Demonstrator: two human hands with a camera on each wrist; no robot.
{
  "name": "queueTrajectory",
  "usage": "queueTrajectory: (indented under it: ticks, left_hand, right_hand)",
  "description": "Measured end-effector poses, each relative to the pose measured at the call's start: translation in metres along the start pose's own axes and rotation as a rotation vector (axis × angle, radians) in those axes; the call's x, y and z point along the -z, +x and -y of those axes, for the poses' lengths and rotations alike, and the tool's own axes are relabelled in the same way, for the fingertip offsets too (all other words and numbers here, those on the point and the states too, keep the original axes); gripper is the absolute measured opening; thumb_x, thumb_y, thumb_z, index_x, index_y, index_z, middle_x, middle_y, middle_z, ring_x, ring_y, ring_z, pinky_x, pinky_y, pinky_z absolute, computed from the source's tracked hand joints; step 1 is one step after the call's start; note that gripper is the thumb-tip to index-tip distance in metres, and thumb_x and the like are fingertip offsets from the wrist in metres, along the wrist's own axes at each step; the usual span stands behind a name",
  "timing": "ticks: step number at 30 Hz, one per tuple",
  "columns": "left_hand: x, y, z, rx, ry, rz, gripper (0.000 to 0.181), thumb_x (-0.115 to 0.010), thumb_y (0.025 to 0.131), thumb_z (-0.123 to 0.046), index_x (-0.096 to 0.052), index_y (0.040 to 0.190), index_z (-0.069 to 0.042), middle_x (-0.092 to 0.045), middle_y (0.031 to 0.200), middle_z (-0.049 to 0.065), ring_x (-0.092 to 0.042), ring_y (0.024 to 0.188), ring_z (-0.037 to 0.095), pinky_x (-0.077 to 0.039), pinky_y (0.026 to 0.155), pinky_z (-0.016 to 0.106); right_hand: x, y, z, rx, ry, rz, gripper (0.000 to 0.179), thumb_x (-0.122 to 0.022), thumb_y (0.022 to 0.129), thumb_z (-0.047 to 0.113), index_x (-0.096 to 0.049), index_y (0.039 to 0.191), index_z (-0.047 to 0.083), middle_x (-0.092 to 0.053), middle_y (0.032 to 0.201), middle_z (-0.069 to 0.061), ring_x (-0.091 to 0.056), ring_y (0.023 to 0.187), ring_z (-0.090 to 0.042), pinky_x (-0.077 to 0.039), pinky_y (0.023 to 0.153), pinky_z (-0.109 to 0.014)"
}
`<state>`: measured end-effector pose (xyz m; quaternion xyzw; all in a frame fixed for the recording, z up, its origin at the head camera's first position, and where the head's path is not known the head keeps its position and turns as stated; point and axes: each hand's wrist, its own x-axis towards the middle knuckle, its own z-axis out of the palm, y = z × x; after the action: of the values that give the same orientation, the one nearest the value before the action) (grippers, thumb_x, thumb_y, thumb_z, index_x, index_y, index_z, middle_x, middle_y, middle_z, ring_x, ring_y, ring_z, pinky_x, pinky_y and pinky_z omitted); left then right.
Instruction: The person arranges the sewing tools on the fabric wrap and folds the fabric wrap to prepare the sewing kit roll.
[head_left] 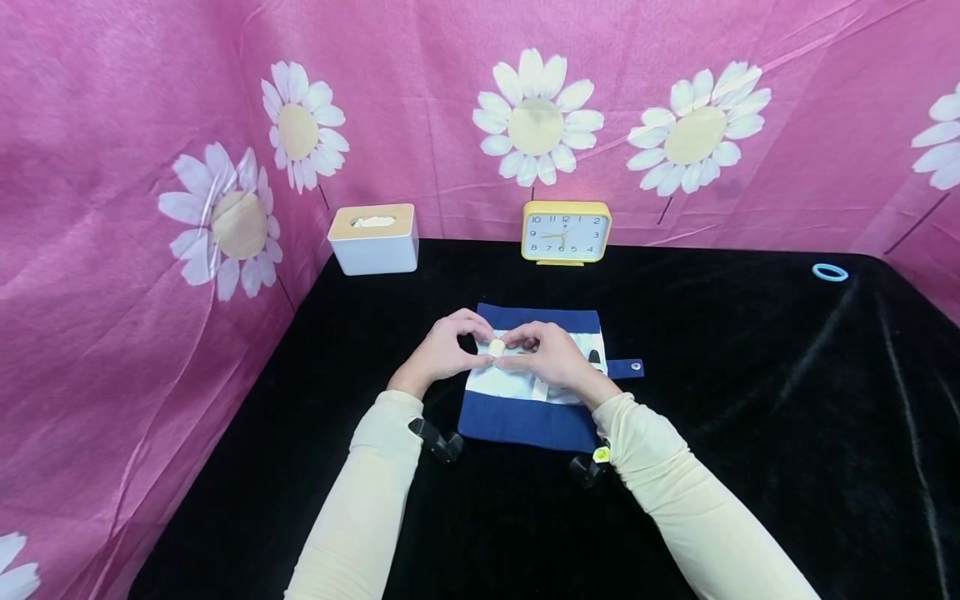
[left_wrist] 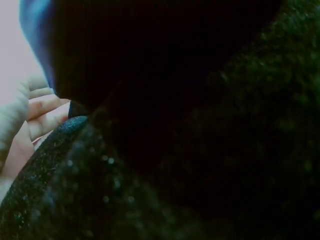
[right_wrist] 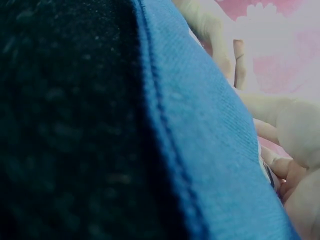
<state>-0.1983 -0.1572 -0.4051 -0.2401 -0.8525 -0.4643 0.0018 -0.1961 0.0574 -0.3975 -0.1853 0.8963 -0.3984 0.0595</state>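
A blue fabric roll-up pouch (head_left: pixel 531 422) with a white middle panel lies unfolded on the black cloth. Over its left part, a small cream-coloured, rounded piece (head_left: pixel 497 347) sits between both hands; its exact kind is too small to tell. The left hand (head_left: pixel 447 353) pinches it from the left with thumb and forefinger. From the right, the right hand (head_left: pixel 551 357) pinches it too, its other fingers curled above the white panel. In the right wrist view, the pouch's stitched blue edge (right_wrist: pixel 195 120) partly hides both hands. Mostly dark, the left wrist view shows only some fingers (left_wrist: pixel 45 110).
A strap (head_left: pixel 624 368) with a metal snap sticks out from the pouch's right side. Behind stand a white tissue box (head_left: pixel 378 250) with a wooden lid and a yellow clock (head_left: pixel 566 233). Far right lies a light blue ring (head_left: pixel 830 272). Pink flowered fabric (head_left: pixel 420 133) hangs around the table.
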Motion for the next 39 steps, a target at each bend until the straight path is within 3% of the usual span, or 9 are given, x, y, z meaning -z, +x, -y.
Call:
queueTrajectory:
  ticks: [25, 30, 36, 39]
  left_hand:
    - [-0.001, 0.001, 0.007, -0.008, -0.018, 0.003, 0.018, -0.084, 0.074, -0.005, -0.075, 0.089, -0.002, -0.066, 0.115, 0.011, -0.058, 0.115, 0.027, -0.044, 0.105, 0.042]
    - [0.0, 0.001, 0.007, -0.01, -0.014, 0.002, 0.018, -0.084, 0.076, -0.006, -0.076, 0.091, -0.003, -0.066, 0.115, 0.01, -0.059, 0.113, 0.025, -0.045, 0.103, 0.04]
    - [0.0, 0.001, 0.006, -0.029, -0.074, -0.08, 0.015, -0.08, 0.083, -0.007, -0.075, 0.096, -0.001, -0.067, 0.106, 0.014, -0.061, 0.101, 0.026, -0.047, 0.09, 0.033]
    - [-0.001, 0.002, 0.006, 0.017, -0.092, -0.161, 0.014, -0.075, 0.087, -0.006, -0.074, 0.1, -0.001, -0.067, 0.106, 0.014, -0.062, 0.097, 0.027, -0.048, 0.088, 0.032]
  right_hand:
    - [-0.002, -0.001, -0.001, 0.04, 0.002, -0.01, 0.032, -0.084, 0.082, 0.028, -0.079, 0.111, 0.016, -0.075, 0.107, -0.004, -0.057, 0.095, -0.02, -0.044, 0.085, -0.033]
    - [-0.001, -0.003, 0.0, 0.034, -0.008, -0.001, 0.036, -0.083, 0.083, 0.034, -0.077, 0.113, 0.015, -0.074, 0.11, -0.003, -0.058, 0.098, -0.021, -0.044, 0.087, -0.034]
    - [0.007, -0.006, 0.004, 0.029, 0.022, 0.055, 0.045, -0.077, 0.088, 0.039, -0.071, 0.124, 0.012, -0.073, 0.117, -0.006, -0.061, 0.104, -0.022, -0.048, 0.092, -0.037]
    - [0.016, -0.01, 0.009, 0.044, 0.011, 0.039, 0.047, -0.075, 0.09, 0.038, -0.069, 0.127, 0.009, -0.071, 0.119, -0.009, -0.063, 0.109, -0.025, -0.05, 0.095, -0.042]
